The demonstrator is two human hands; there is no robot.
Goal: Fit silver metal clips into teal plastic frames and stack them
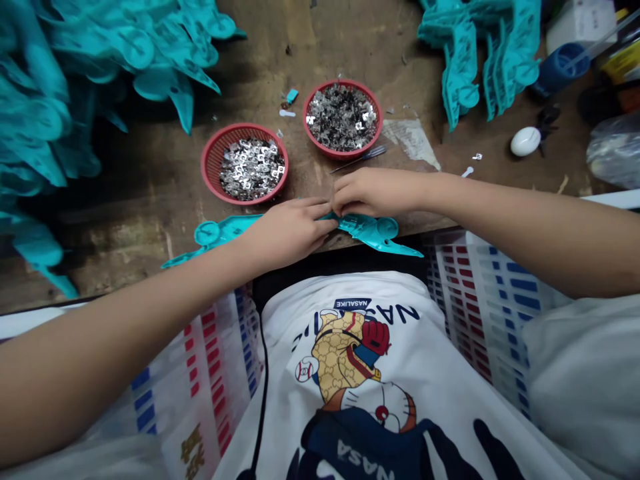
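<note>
A long teal plastic part (373,232) lies along the near edge of the wooden table (150,187). My left hand (293,229) rests on its middle with fingers curled down over it. My right hand (373,191) meets it from the right, fingertips pinched together at the same spot on the part. Whatever small piece sits between the fingertips is hidden. Two red baskets stand just beyond: the left basket (213,157) and the right basket (313,137), both holding several small shiny metal pieces.
Heaps of teal plastic parts lie at the left (75,73) and back right (475,60). Tweezers (360,158) lie by the right basket. A white egg-shaped object (525,141), a blue cup (563,67) and a plastic bag (615,150) sit far right. White crates (490,293) flank my lap.
</note>
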